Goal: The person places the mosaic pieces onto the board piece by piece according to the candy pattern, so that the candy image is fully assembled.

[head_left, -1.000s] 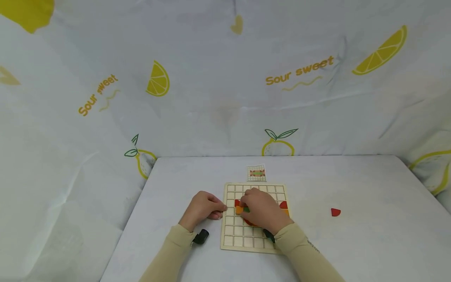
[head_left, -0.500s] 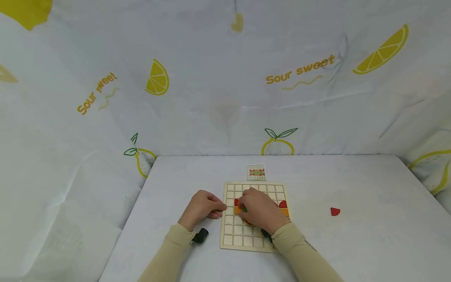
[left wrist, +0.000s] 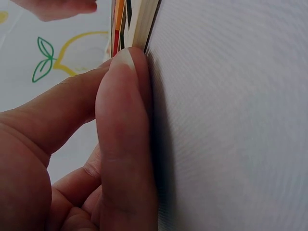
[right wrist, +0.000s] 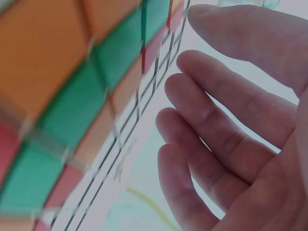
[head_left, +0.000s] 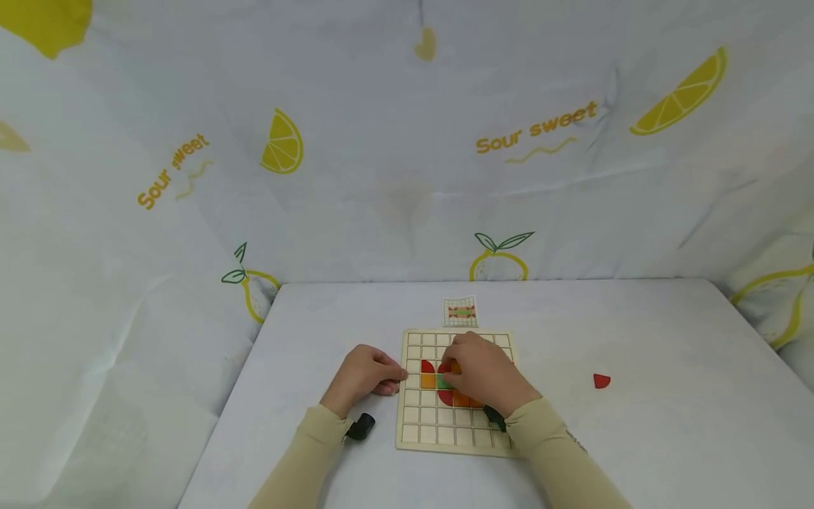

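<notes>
A pale wooden grid board (head_left: 420,433) lies on the table in the head view. In its middle rows lie coloured pieces: a red piece (head_left: 427,366) and an orange square (head_left: 428,382) at the left, with green squares (right wrist: 72,110) forming a band. My left hand (head_left: 365,375) is at the board's left edge, thumb and index fingertips pinched together against it. My right hand (head_left: 486,371) hovers over the board and hides part of the pattern. In the right wrist view its fingers are apart, loosely extended, with nothing between them.
A small pattern card (head_left: 461,311) lies behind the board. One red quarter-round piece (head_left: 601,381) lies on the table (head_left: 636,438) to the right. A white cloth with lemon prints (head_left: 394,141) hangs behind the table.
My right hand has shifted right, uncovering the orange square and a green one beside it. The orange square, slightly askew a second ago, now lies flat in its cell. My left hand stays put.
</notes>
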Demonstrator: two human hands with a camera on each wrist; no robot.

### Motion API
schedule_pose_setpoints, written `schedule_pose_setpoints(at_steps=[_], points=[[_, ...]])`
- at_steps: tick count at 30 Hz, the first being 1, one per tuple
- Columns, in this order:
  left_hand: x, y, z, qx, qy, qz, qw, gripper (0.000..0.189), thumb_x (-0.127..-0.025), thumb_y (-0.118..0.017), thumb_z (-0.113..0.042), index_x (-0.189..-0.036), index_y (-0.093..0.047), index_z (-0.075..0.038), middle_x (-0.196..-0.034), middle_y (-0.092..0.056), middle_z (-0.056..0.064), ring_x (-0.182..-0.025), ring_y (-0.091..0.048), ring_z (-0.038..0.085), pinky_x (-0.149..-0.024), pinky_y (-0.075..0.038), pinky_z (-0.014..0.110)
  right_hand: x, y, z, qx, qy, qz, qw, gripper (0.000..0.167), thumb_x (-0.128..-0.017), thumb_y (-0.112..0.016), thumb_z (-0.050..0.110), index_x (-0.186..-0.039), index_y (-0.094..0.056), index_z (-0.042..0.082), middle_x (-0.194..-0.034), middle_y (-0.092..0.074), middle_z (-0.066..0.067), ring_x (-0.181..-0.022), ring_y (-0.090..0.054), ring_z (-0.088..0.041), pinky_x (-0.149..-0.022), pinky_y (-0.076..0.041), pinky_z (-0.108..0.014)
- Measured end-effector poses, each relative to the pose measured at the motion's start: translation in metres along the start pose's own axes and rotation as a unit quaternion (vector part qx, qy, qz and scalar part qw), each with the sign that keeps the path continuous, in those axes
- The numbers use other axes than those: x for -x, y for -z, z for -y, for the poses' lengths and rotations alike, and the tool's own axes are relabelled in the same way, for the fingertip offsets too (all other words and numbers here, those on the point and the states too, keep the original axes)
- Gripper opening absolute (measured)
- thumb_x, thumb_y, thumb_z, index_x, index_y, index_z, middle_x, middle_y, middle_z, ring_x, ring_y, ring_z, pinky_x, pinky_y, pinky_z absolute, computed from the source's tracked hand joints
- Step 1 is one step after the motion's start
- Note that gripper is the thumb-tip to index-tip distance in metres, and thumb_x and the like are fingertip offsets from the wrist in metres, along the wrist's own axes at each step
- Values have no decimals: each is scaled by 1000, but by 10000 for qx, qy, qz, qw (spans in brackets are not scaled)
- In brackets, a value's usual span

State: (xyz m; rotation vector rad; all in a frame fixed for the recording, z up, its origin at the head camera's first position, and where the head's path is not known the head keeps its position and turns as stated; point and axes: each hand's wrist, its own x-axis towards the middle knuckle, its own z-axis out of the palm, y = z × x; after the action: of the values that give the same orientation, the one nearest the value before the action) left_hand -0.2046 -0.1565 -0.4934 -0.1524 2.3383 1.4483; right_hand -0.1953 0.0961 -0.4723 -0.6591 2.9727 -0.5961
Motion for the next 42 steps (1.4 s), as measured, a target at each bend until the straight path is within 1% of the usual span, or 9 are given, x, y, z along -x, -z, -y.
schedule_pose_setpoints(at_steps=[3, 5, 10, 15, 22, 25, 30, 37, 42], points=[[1, -1, 0, -9, 6, 8, 10000, 20, -88, -91, -20, -94, -79, -5, -76, -78, 6, -62, -71, 8, -63, -63, 22, 8, 10, -15, -102, -185, 1, 9998, 11, -92, -87, 25, -99, -83, 17, -97, -69, 6, -98, -60, -14, -87, -60, -36], [0, -2, -1, 2, 7, -5, 10000, 20, -88, -91, -20, -94, -79, -4, -76, -78, 6, -62, -71, 8, -63, -63, 22, 13, 15, -26, -66, -260, -11, 9996, 12, -93, -86, 25, -101, -83, 17, -99, -70, 7, -101, -61, -15, -90, -61, -37], [0, -2, 0, -22, 33, -35, 10000, 21, -87, -91, -21, -94, -79, -5, -77, -78, 6, -63, -72, 9, -63, -64, 22, 29, 28, -55, 15, -451, 68, 9990, 13, -94, -85, 25, -103, -83, 17, -99, -71, 6, -103, -63, -17, -91, -63, -40], [-1, -1, 1, -53, 53, -45, 10000, 21, -87, -92, -23, -94, -79, -6, -77, -78, 6, -64, -73, 10, -64, -64, 23, 47, 45, -80, 75, -735, 126, 9972, 13, -94, -84, 22, -106, -83, 16, -102, -71, 3, -105, -66, -22, -95, -63, -48], [0, -2, 1, -83, 64, -53, 9999, 20, -88, -91, -22, -93, -80, -6, -76, -78, 5, -64, -71, 10, -64, -63, 22, 79, 60, -119, 175, -1067, 86, 9941, 19, -91, -87, 20, -108, -82, 11, -104, -74, -1, -108, -68, -31, -97, -62, -56], [0, -2, 1, -76, 51, -40, 10000, 19, -88, -90, -21, -93, -80, -6, -77, -78, 5, -64, -71, 10, -64, -63, 22, 93, 65, -137, 220, -1112, 62, 9935, 20, -90, -87, 19, -107, -82, 11, -104, -74, 0, -102, -68, -28, -91, -63, -53], [1, -2, 2, -92, 59, -43, 9999, 18, -89, -90, -21, -92, -80, -6, -77, -78, 5, -64, -71, 10, -64, -63, 22, 113, 71, -163, 339, -953, -62, 9948, 18, -88, -88, 17, -104, -82, 11, -98, -73, 4, -91, -66, -20, -80, -61, -45], [1, -2, 3, -120, 54, -73, 9999, 18, -88, -90, -21, -92, -80, -7, -76, -78, 5, -63, -71, 9, -63, -63, 22, 127, 76, -186, 325, -833, -194, 9958, 19, -87, -89, 18, -103, -82, 11, -96, -72, 5, -94, -68, -25, -84, -61, -51], [0, -3, 2, -182, 22, -58, 9998, 19, -89, -90, -23, -93, -80, -7, -77, -78, 5, -64, -71, 9, -63, -63, 22, 129, 75, -193, 321, -852, -147, 9957, 20, -85, -90, 18, -103, -82, 15, -97, -71, 7, -94, -66, -21, -84, -60, -47]])
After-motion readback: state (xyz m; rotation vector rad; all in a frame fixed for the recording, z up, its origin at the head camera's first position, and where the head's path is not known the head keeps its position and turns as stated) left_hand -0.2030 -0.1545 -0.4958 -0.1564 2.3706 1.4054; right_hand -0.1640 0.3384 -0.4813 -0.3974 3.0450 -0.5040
